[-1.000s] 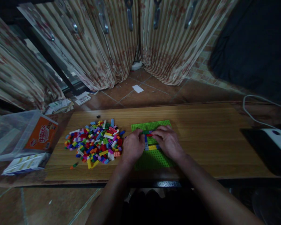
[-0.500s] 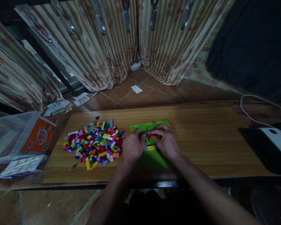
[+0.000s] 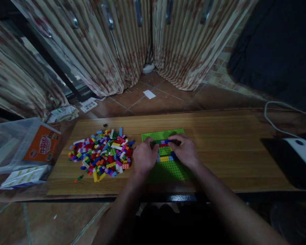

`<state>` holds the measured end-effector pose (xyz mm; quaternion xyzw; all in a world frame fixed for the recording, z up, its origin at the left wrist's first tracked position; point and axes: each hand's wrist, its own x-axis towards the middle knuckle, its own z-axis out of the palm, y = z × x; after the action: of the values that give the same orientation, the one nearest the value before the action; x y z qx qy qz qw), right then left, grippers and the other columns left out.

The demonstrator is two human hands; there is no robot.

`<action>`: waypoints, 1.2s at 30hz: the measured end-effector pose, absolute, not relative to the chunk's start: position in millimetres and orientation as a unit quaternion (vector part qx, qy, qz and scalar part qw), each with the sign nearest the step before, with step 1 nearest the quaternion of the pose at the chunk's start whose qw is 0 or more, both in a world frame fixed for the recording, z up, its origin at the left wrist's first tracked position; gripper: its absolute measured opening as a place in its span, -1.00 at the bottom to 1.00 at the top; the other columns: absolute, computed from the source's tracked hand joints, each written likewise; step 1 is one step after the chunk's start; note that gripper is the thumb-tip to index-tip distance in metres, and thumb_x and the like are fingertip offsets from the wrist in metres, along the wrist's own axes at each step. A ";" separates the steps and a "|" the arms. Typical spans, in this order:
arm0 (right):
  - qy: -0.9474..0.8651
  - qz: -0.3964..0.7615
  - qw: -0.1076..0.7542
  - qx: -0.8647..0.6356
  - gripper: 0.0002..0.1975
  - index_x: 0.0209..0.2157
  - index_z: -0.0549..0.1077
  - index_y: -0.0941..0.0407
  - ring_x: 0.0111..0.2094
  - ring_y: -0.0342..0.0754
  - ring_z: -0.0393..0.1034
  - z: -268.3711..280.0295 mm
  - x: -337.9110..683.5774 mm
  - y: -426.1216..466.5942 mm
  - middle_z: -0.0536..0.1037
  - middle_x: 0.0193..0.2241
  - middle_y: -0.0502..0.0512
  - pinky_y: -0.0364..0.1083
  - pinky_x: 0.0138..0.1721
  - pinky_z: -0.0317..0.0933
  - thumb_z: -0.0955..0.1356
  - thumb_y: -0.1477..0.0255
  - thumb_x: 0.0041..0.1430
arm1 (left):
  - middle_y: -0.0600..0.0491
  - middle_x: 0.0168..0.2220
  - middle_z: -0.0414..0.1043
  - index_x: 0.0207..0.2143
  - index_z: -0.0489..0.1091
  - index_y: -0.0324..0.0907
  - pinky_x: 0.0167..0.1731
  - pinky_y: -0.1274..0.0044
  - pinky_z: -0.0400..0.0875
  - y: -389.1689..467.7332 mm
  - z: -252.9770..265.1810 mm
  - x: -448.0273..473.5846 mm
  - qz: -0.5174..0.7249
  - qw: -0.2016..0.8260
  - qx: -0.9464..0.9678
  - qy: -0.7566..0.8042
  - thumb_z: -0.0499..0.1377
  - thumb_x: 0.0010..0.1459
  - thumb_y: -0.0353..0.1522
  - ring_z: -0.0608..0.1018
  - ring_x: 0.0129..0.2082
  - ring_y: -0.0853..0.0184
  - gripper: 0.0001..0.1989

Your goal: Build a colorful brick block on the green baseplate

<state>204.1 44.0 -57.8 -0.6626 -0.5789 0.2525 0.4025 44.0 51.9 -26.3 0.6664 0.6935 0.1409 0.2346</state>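
A green studded baseplate point(image 3: 168, 172) lies on the wooden table, with a rectangular outline of toy bricks built on it. Yellow and light blue bricks point(image 3: 164, 159) form the outline's near side. Along its far side runs a row of green, purple, red and blue bricks point(image 3: 164, 142). My left hand point(image 3: 146, 156) is closed at the left end of that row, thumb and finger against the bricks. With fingers pinched, my right hand point(image 3: 184, 149) grips the row's right end at a blue brick. My fingers hide both ends of the row.
A heap of loose toy bricks point(image 3: 102, 151) covers the table's left part. Beyond it stand a clear plastic bin point(image 3: 12, 146) with an orange label and a white box point(image 3: 27, 177). A black-and-white flat object point(image 3: 283, 160) and a white cable point(image 3: 287, 118) are at the right.
My right fingers have shifted slightly right along the far row, uncovering more of its purple, red and blue bricks. My left hand stays at the left end. The view has tilted a little.
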 end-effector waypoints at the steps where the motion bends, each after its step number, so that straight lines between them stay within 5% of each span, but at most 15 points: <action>1: -0.580 0.252 0.404 -0.661 -0.82 -0.33 0.59 0.08 -0.31 -0.03 0.42 -57.9 203.7 44.2 0.53 -0.30 0.09 -0.01 -0.20 0.32 0.36 0.42 0.01 | 0.00 -0.27 0.60 -0.06 0.47 -0.11 -0.25 0.50 0.43 52.3 -26.6 44.1 0.143 0.235 0.665 0.694 0.15 0.16 -0.23 0.61 -0.26 0.24 -0.69; 20: -0.569 0.252 0.414 -0.665 -0.86 -0.44 0.59 0.10 -0.36 -0.04 0.40 -65.3 198.8 47.3 0.49 -0.37 0.10 -0.02 -0.25 0.31 0.35 0.46 -0.01 | 0.01 -0.25 0.61 -0.11 0.51 -0.08 -0.26 0.49 0.43 54.3 -34.4 48.0 0.170 0.245 0.629 0.718 0.19 0.11 -0.25 0.61 -0.22 0.22 -0.71; 29: -0.550 0.281 0.444 -0.649 -0.81 -0.40 0.59 0.09 -0.31 0.02 0.47 -66.3 210.8 47.2 0.60 -0.36 0.10 0.02 -0.20 0.32 0.37 0.30 0.01 | -0.04 -0.23 0.60 -0.05 0.46 -0.10 -0.18 0.45 0.43 48.4 -25.7 43.7 0.161 0.250 0.650 0.699 0.11 0.19 -0.26 0.60 -0.17 0.20 -0.69; 36: -0.489 0.255 0.505 -0.664 -0.75 -0.37 0.59 0.11 -0.30 0.05 0.51 -47.4 204.3 47.0 0.64 -0.37 0.13 0.03 -0.20 0.34 0.38 0.23 0.04 | 0.01 -0.32 0.58 -0.05 0.45 -0.16 -0.24 0.53 0.42 48.2 -21.5 20.4 0.308 0.312 0.659 0.611 0.05 0.24 -0.30 0.58 -0.32 0.31 -0.70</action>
<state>204.3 47.0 -47.4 -0.6638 -0.4892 0.2547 0.5051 20.4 48.2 -21.5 0.6589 0.6112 0.3084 0.3117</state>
